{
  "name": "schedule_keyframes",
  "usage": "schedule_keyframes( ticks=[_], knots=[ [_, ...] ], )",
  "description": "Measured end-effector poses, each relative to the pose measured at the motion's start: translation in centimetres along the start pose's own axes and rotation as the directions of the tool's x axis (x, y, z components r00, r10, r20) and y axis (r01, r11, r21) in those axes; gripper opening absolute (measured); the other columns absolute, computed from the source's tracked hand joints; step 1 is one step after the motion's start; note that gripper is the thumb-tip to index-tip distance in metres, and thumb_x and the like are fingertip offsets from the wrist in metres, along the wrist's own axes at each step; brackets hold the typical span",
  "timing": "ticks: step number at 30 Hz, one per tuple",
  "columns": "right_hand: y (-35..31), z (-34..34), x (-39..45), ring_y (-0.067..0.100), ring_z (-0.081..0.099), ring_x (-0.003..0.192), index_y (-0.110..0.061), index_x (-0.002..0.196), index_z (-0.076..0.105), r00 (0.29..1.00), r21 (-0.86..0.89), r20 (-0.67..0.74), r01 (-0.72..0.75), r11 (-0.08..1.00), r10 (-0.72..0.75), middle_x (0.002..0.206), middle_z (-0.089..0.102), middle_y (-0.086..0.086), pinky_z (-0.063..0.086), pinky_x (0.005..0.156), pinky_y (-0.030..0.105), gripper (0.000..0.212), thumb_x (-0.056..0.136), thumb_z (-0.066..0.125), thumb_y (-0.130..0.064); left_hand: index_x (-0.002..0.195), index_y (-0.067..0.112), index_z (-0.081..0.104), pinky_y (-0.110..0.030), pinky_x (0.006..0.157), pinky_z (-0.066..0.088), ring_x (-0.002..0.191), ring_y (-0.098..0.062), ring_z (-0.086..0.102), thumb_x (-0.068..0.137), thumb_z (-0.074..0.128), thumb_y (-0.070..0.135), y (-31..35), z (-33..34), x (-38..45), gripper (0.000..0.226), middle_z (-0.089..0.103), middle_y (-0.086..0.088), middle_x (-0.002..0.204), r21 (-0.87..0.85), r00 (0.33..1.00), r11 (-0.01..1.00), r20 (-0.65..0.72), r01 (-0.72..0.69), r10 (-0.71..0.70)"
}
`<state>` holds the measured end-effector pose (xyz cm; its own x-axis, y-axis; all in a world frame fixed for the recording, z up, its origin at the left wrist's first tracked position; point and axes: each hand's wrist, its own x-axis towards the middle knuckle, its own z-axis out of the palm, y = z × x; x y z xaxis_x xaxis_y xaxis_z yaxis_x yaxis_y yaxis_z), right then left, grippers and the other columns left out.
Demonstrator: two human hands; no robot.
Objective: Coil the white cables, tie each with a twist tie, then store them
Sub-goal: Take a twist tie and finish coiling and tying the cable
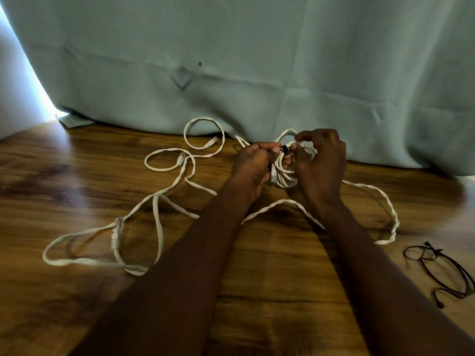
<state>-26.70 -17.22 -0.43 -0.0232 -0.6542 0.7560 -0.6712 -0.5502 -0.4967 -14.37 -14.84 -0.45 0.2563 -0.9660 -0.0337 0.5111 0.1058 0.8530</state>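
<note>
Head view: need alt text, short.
Both hands, left hand and right hand, hold a small coiled white cable and work a black twist tie around it. More loose white cables sprawl over the wooden table; spare black ties lie at right.

Loose white cables (156, 201) and black twist ties (447, 271) lie on the wooden table (270, 265).

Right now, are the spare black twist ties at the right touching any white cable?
Apart. The head view shows the spare black twist ties lying on bare wooden floor, with a clear strip of wood between them and the nearest white cable loop.
</note>
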Motion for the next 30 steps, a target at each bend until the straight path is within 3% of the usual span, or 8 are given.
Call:
schedule_keyframes(
  ticks=[5, 8, 14, 19, 25, 27, 30],
  knots=[
    [0.3, 0.0, 0.2, 0.011, 0.049, 0.127, -0.032, 0.127, 0.068, 0.988, 0.24, 0.145, 0.008, 0.971, -0.044, 0.141, 0.052, -0.01, 0.038, 0.097, 0.012, 0.051, 0.082, 0.073, -0.007, 0.098, 0.003, 0.066, -0.029, 0.055, 0.061, 0.06, -0.019, 0.072, 0.102, 0.054, -0.004, 0.0, -0.3, 0.3, 0.015, 0.073, -0.019, 0.085, 0.014, 1.0, 1.0, -0.027, -0.004, 0.005],
    [0.2, -0.1, 0.4, 0.004, 0.063, 0.113, -0.026, 0.113, 0.077, 0.973, 0.313, 0.228, -0.055, 0.948, -0.018, 0.122, 0.068, -0.007, 0.049, 0.096, 0.017, 0.038, 0.083, 0.072, -0.002, 0.095, 0.002, 0.066, -0.026, 0.051, 0.058, 0.057, -0.02, 0.068, 0.102, 0.052, -0.006, 0.0, -0.2, 0.3, 0.017, 0.072, -0.022, 0.084, 0.055, 0.999, 0.998, -0.033, -0.03, 0.032],
    [0.1, -1.0, 0.6, 0.001, 0.068, 0.093, -0.029, 0.093, 0.078, 0.965, 0.345, 0.241, -0.185, 0.92, 0.103, 0.101, 0.073, -0.005, 0.049, 0.078, 0.009, 0.032, 0.083, 0.074, 0.001, 0.096, 0.0, 0.065, -0.027, 0.054, 0.058, 0.055, -0.019, 0.066, 0.102, 0.049, -0.007, -0.2, 0.0, 0.2, 0.018, 0.071, -0.015, 0.07, 0.205, 0.995, 0.974, 0.008, -0.097, 0.098],
    [-1.4, -2.0, 0.0, 0.016, 0.075, 0.071, -0.007, 0.095, 0.079, 0.905, 0.489, 0.328, -0.408, 0.771, 0.27, 0.086, 0.077, 0.009, 0.058, 0.061, 0.021, 0.021, 0.085, 0.068, 0.008, 0.093, 0.004, 0.065, -0.03, 0.059, 0.058, 0.056, -0.019, 0.064, 0.1, 0.05, -0.008, -0.3, 0.1, -0.3, 0.02, 0.069, -0.013, 0.069, 0.294, 0.986, 0.941, 0.058, -0.169, 0.159],
    [-1.5, -2.8, 0.5, 0.031, 0.074, 0.07, 0.004, 0.103, 0.077, 0.826, 0.604, 0.474, -0.558, 0.569, 0.306, 0.088, 0.076, 0.025, 0.066, 0.069, 0.038, 0.018, 0.085, 0.075, 0.005, 0.094, 0.005, 0.066, -0.027, 0.053, 0.055, 0.051, -0.016, 0.062, 0.101, 0.05, -0.006, 0.2, -0.3, -0.3, 0.021, 0.067, -0.013, 0.065, 0.304, 0.983, 0.935, 0.063, -0.184, 0.173],
    [-1.5, -2.8, 0.5, 0.03, 0.073, 0.065, 0.008, 0.104, 0.075, 0.785, 0.624, 0.522, -0.618, 0.478, 0.334, 0.086, 0.075, 0.027, 0.064, 0.06, 0.035, 0.017, 0.087, 0.073, 0.006, 0.093, 0.003, 0.066, -0.027, 0.053, 0.055, 0.051, -0.018, 0.062, 0.101, 0.049, -0.007, 0.3, -0.4, -0.3, 0.021, 0.067, -0.017, 0.068, 0.293, 0.986, 0.941, 0.065, -0.168, 0.155],
    [-1.6, -2.7, 0.4, 0.028, 0.073, 0.063, 0.01, 0.105, 0.074, 0.768, 0.622, 0.543, -0.639, 0.452, 0.339, 0.085, 0.074, 0.026, 0.061, 0.057, 0.029, 0.017, 0.089, 0.071, 0.005, 0.094, 0.002, 0.066, -0.03, 0.057, 0.057, 0.053, -0.02, 0.062, 0.1, 0.05, -0.007, 0.2, -0.4, -0.4, 0.02, 0.067, -0.018, 0.067, 0.277, 0.989, 0.949, 0.054, -0.148, 0.139]
  ],
)
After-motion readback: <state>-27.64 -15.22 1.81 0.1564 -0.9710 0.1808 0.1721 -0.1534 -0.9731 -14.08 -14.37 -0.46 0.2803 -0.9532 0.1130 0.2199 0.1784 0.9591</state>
